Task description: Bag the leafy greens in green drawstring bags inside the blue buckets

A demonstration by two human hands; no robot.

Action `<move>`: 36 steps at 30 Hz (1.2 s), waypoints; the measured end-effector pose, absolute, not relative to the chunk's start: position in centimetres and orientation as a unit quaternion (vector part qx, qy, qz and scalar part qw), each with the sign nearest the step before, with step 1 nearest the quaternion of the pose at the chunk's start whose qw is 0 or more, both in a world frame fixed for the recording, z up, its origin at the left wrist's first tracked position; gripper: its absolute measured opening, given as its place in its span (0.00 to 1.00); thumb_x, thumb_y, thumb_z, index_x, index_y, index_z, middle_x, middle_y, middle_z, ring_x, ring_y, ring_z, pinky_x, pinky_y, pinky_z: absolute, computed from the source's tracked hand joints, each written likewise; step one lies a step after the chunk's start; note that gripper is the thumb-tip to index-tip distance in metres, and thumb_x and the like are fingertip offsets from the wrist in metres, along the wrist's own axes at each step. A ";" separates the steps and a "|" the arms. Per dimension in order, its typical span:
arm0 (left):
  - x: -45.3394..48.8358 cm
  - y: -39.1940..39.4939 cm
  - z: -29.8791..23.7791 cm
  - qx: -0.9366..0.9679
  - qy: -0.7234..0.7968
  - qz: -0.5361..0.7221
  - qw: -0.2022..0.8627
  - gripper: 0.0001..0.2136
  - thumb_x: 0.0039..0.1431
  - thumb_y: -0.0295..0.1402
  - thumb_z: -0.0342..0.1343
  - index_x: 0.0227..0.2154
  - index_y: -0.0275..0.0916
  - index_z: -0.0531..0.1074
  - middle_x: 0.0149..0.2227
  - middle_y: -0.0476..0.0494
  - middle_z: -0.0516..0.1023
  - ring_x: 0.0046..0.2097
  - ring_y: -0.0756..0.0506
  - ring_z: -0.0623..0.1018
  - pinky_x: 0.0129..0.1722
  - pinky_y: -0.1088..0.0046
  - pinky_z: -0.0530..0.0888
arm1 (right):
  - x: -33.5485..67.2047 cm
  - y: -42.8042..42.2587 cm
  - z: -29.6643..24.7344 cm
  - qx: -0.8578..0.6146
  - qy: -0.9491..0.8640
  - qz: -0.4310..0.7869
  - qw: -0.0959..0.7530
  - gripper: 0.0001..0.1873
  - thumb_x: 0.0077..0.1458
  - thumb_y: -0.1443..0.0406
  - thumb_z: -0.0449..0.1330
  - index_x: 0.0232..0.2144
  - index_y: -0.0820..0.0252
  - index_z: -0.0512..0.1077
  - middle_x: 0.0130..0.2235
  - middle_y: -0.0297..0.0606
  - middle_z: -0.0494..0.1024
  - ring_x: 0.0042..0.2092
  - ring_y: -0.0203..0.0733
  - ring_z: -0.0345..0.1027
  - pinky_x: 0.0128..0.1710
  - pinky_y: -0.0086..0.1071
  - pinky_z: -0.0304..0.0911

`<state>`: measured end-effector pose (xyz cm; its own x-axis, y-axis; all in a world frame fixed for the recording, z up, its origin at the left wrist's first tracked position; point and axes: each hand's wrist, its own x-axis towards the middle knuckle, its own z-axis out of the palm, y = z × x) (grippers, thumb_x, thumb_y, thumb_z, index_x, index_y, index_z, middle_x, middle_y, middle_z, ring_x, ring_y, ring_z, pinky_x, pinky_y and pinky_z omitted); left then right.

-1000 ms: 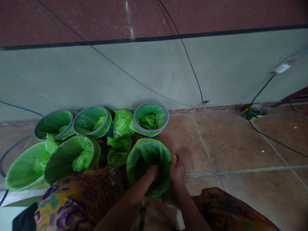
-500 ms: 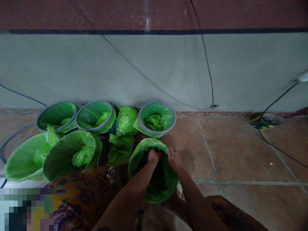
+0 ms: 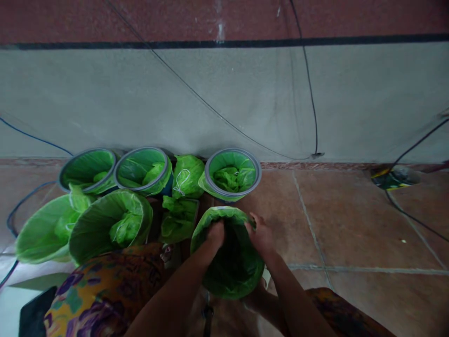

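A round bin [image 3: 235, 276] lined with a green bag tilts toward me between my legs, its dark mouth facing up. My left hand [image 3: 215, 233] reaches inside near the back left of the liner; its fingertips are hidden. At the right rim, my right hand [image 3: 260, 236] grips the edge of the lined bin, with fingers bent over it. Just behind stands a grey-rimmed bin [image 3: 257, 175] with a green liner and a bunched green bag [image 3: 226, 179] in it.
Two more grey-rimmed lined bins [image 3: 168, 164] stand left along the wall, beside a tied green bag [image 3: 187, 175]. Nearer are two tilted green-lined bins [image 3: 84, 236] and a small green-lined container [image 3: 178, 220]. Cables [image 3: 310, 93] hang down the wall; another cable [image 3: 414, 220] crosses the floor at right.
My left hand has shifted left inside the bin, toward its wall. My right hand has shifted slightly along the right rim. The whole view has moved a little.
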<state>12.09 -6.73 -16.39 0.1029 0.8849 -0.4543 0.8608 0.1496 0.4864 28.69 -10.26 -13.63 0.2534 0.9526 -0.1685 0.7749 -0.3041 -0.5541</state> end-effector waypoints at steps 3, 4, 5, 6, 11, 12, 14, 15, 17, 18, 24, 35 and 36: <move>12.2 -8.8 -14.3 0.677 0.672 0.037 0.297 0.17 0.63 0.33 0.46 0.53 0.37 0.69 0.40 0.38 0.79 0.42 0.41 0.77 0.45 0.69 0.70 | 28.2 -8.9 -12.5 -0.742 -0.572 0.217 0.274 0.18 0.62 0.61 0.48 0.46 0.59 0.74 0.47 0.43 0.78 0.48 0.42 0.70 0.50 0.33 0.62; 12.1 -9.1 -13.5 0.682 0.671 0.076 0.282 0.17 0.64 0.34 0.44 0.52 0.38 0.69 0.43 0.38 0.78 0.44 0.43 0.77 0.47 0.70 0.70 | 27.9 -8.3 -12.2 -0.724 -0.588 0.215 0.289 0.17 0.62 0.62 0.47 0.43 0.58 0.75 0.45 0.41 0.78 0.47 0.41 0.70 0.50 0.33 0.62; 11.9 -9.1 -12.7 0.685 0.668 0.120 0.264 0.17 0.65 0.34 0.42 0.51 0.39 0.70 0.45 0.39 0.77 0.46 0.44 0.76 0.50 0.71 0.68 | 27.6 -7.7 -11.9 -0.704 -0.609 0.215 0.295 0.16 0.62 0.63 0.48 0.41 0.57 0.76 0.44 0.40 0.79 0.46 0.40 0.70 0.51 0.32 0.61; 11.7 -8.8 -12.0 0.688 0.666 0.161 0.239 0.17 0.66 0.34 0.41 0.50 0.39 0.71 0.46 0.39 0.77 0.48 0.45 0.74 0.52 0.71 0.67 | 27.2 -7.1 -11.8 -0.683 -0.633 0.217 0.291 0.16 0.62 0.64 0.49 0.40 0.57 0.76 0.44 0.39 0.79 0.46 0.40 0.70 0.51 0.32 0.61; 9.7 -4.3 -10.5 0.737 0.638 0.146 0.172 0.15 0.65 0.35 0.44 0.49 0.41 0.72 0.49 0.40 0.75 0.52 0.43 0.70 0.55 0.67 0.63 | 26.1 -5.3 -12.8 -0.650 -0.692 0.241 0.200 0.15 0.61 0.66 0.51 0.44 0.55 0.76 0.45 0.37 0.80 0.49 0.40 0.70 0.53 0.33 0.60; 9.2 -3.6 -10.6 0.748 0.628 0.113 0.183 0.14 0.65 0.35 0.45 0.46 0.41 0.73 0.47 0.41 0.76 0.51 0.43 0.71 0.54 0.68 0.64 | 26.0 -5.2 -13.2 -0.658 -0.688 0.248 0.180 0.15 0.61 0.66 0.51 0.46 0.55 0.75 0.46 0.37 0.79 0.49 0.40 0.70 0.52 0.33 0.61; 8.3 -2.9 -11.2 0.757 0.617 0.059 0.206 0.14 0.65 0.36 0.44 0.41 0.41 0.75 0.43 0.42 0.77 0.47 0.45 0.73 0.50 0.71 0.66 | 26.0 -5.2 -14.1 -0.672 -0.679 0.258 0.146 0.17 0.61 0.66 0.51 0.50 0.55 0.73 0.48 0.37 0.79 0.48 0.40 0.72 0.51 0.33 0.62; 7.9 -2.9 -11.6 0.759 0.614 0.045 0.212 0.14 0.65 0.37 0.44 0.40 0.41 0.75 0.42 0.42 0.78 0.46 0.45 0.74 0.48 0.72 0.67 | 26.0 -5.3 -14.4 -0.676 -0.677 0.259 0.133 0.18 0.62 0.65 0.51 0.51 0.55 0.72 0.48 0.38 0.78 0.47 0.41 0.72 0.50 0.32 0.62; 7.1 -3.4 -12.3 0.759 0.613 0.024 0.219 0.13 0.65 0.38 0.45 0.40 0.41 0.73 0.42 0.42 0.78 0.46 0.45 0.75 0.46 0.73 0.68 | 26.2 -5.2 -14.8 -0.685 -0.675 0.254 0.106 0.18 0.62 0.64 0.51 0.52 0.54 0.71 0.48 0.39 0.79 0.47 0.41 0.73 0.49 0.32 0.63; 6.8 -3.7 -12.5 0.755 0.617 0.009 0.221 0.12 0.64 0.39 0.46 0.41 0.41 0.73 0.42 0.42 0.78 0.45 0.45 0.76 0.45 0.72 0.68 | 26.3 -5.2 -14.9 -0.689 -0.674 0.251 0.092 0.18 0.62 0.63 0.51 0.52 0.54 0.71 0.47 0.39 0.79 0.47 0.42 0.73 0.49 0.33 0.63; 6.1 -4.8 -13.0 0.706 0.668 -0.086 0.217 0.11 0.62 0.37 0.49 0.43 0.39 0.70 0.40 0.36 0.79 0.45 0.40 0.78 0.41 0.68 0.70 | 27.1 -5.4 -14.4 -0.698 -0.672 0.249 0.018 0.16 0.63 0.61 0.50 0.47 0.61 0.72 0.42 0.47 0.80 0.44 0.45 0.74 0.44 0.33 0.63; 5.3 -4.2 -12.0 0.669 0.689 0.028 0.280 0.34 0.50 0.34 0.63 0.59 0.35 0.59 0.56 0.33 0.71 0.57 0.41 0.71 0.53 0.70 0.67 | 26.4 -11.3 -13.6 -0.828 -0.519 0.188 0.100 0.24 0.63 0.61 0.49 0.55 0.72 0.65 0.49 0.56 0.75 0.48 0.51 0.72 0.45 0.37 0.64; 5.2 -3.6 -12.0 0.658 0.688 0.060 0.301 0.36 0.48 0.37 0.64 0.60 0.34 0.59 0.57 0.33 0.70 0.57 0.41 0.71 0.53 0.72 0.67 | 26.5 -11.1 -13.2 -0.822 -0.526 0.175 0.129 0.24 0.63 0.61 0.48 0.56 0.71 0.64 0.51 0.54 0.74 0.49 0.50 0.71 0.47 0.37 0.63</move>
<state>5.24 -3.63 -12.03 0.0474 0.9411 -0.3348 0.8692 0.1263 0.4781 26.45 -11.08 -13.20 0.3860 0.9100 -0.1514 0.8199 -0.4137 -0.3957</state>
